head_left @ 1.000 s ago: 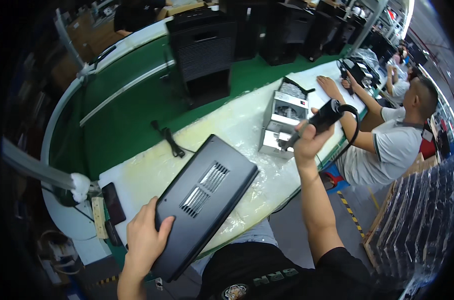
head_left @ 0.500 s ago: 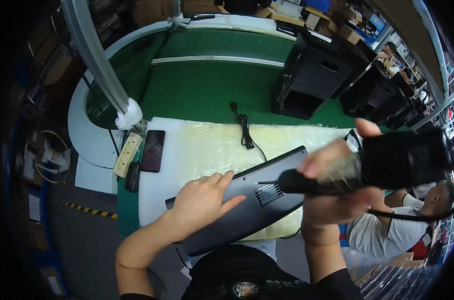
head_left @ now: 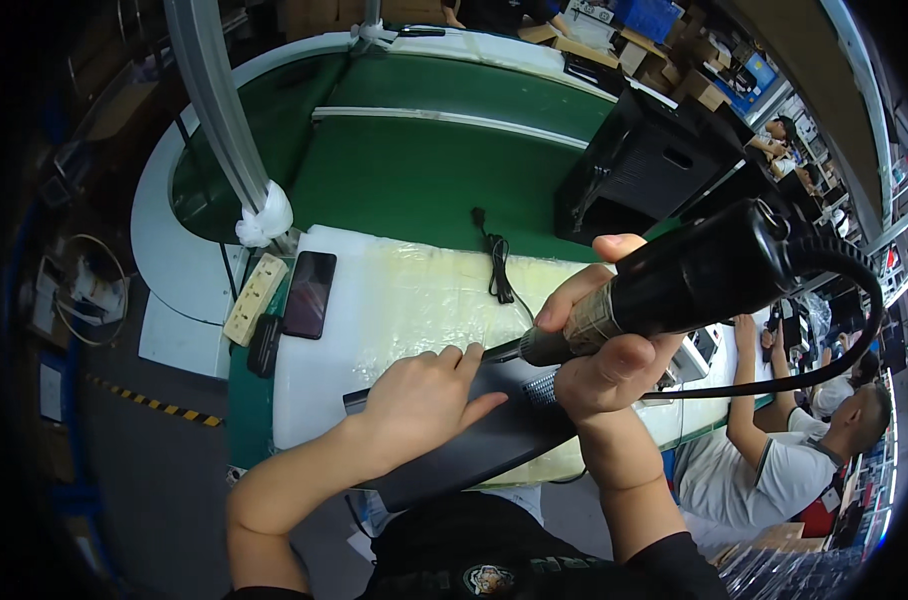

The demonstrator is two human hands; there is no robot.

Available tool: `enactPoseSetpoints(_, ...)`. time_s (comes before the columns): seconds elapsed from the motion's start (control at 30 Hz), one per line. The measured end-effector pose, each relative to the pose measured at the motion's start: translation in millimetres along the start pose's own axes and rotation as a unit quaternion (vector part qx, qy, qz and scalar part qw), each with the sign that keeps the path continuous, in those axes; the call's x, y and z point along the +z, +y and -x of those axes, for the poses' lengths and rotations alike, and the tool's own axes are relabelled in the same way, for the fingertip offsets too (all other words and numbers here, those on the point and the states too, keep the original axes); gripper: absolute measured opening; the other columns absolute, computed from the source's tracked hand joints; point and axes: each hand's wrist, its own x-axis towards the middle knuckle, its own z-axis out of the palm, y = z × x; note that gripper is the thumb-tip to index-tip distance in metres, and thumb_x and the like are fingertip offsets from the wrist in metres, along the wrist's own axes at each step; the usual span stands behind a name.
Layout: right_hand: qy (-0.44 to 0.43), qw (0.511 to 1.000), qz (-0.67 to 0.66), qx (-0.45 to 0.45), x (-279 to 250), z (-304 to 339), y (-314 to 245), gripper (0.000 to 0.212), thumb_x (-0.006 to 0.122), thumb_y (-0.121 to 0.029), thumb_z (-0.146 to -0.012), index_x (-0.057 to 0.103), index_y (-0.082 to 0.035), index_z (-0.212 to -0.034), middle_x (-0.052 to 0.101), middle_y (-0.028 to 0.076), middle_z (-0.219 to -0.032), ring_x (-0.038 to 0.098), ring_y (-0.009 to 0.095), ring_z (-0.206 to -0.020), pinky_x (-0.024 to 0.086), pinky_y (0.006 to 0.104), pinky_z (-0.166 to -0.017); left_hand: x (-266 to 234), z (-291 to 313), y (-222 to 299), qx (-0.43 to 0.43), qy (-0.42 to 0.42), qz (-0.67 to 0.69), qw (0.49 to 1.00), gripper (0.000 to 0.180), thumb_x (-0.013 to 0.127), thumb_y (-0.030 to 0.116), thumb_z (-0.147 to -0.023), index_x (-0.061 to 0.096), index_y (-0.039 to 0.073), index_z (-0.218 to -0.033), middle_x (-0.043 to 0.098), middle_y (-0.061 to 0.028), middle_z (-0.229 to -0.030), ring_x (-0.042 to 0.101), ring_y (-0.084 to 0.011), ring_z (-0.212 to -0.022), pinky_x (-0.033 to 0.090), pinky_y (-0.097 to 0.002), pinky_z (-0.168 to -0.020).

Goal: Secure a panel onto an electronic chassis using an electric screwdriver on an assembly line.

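Here comes the driver (head_left: 689, 275)! A second ago it was well clear of the panel (head_left: 464, 455); now its nose points down at the far edge, contact unclear. The right hand (head_left: 619, 365) has its fingers wrapped round it; the left hand (head_left: 419, 410) lies spread on the panel, across the worktop's (head_left: 409, 285) near edge.

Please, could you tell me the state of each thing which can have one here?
Vented dark casing: under the left hand, which is open.
Corded electric screwdriver: gripped in the right hand; tip contact and running cannot be told.
Power cord: bundled, plug unconnected.
Smartphone: lying flat, screen dark.
Power strip: no plug visible in it.
Nearest black cabinet: standing upright.
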Motion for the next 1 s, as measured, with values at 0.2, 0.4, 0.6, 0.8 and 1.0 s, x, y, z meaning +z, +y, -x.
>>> enactPoseSetpoints(0.2,0.061,0.996,0.047,0.054,15,2,2,0.097,0.044,-0.079,-0.083,0.042,0.01,-0.121,0.06,0.013,-0.095,0.058,0.011,-0.053,0.043,0.0206,-0.047,3,1,-2,0.005,0.011,0.001,1.0,0.062,0.062,0.049,-0.091,0.059,-0.006,-0.12,0.066,-0.0174,-0.086,0.069,-0.0314,-0.074,0.055,-0.0385,-0.064)
enactPoseSetpoints(0.4,0.028,0.999,-0.012,0.017,13,2,9,0.088,0.047,-0.069,-0.088,0.033,0.008,-0.128,0.056,0.021,-0.116,0.06,0.014,-0.058,0.047,0.0236,-0.051,1,0,1,0.001,0.0,-0.003,1.0,0.061,0.064,0.047,-0.089,0.059,-0.006,-0.119,0.065,-0.0166,-0.085,0.068,-0.0315,-0.073,0.055,-0.0391,-0.062)
enactPoseSetpoints(0.6,0.087,0.996,0.017,-0.005,5,-11,-11,0.089,0.041,-0.07,-0.092,0.036,0.013,-0.126,0.059,0.02,-0.111,0.06,0.014,-0.056,0.048,0.023,-0.049,-14,3,-2,0.003,-0.016,0.007,1.0,0.051,0.064,0.042,-0.09,0.063,-0.002,-0.117,0.067,-0.0179,-0.087,0.068,-0.0318,-0.076,0.055,-0.0399,-0.065)
enactPoseSetpoints(0.8,0.248,0.951,0.169,-0.074,-149,7,-42,0.083,0.043,-0.062,-0.097,0.037,0.015,-0.129,0.059,0.022,-0.109,0.061,0.016,-0.059,0.052,0.0259,-0.055,-3,57,-71,-0.099,0.14,0.367,0.914,0.044,0.043,0.031,-0.102,0.067,-0.005,-0.097,0.071,-0.016,-0.089,0.068,-0.0244,-0.085,0.053,-0.0367,-0.084)
enactPoseSetpoints(1.0,0.315,0.9,0.293,-0.069,-257,85,27,0.066,0.06,-0.033,-0.098,0.02,-0.001,-0.141,0.053,0.016,-0.12,0.058,0.014,-0.069,0.05,0.0263,-0.063,93,110,-72,-0.115,0.302,0.475,0.819,0.06,0.018,0.042,-0.107,0.055,0.001,-0.082,0.06,-0.0121,-0.079,0.054,-0.0204,-0.074,0.043,-0.0336,-0.075)
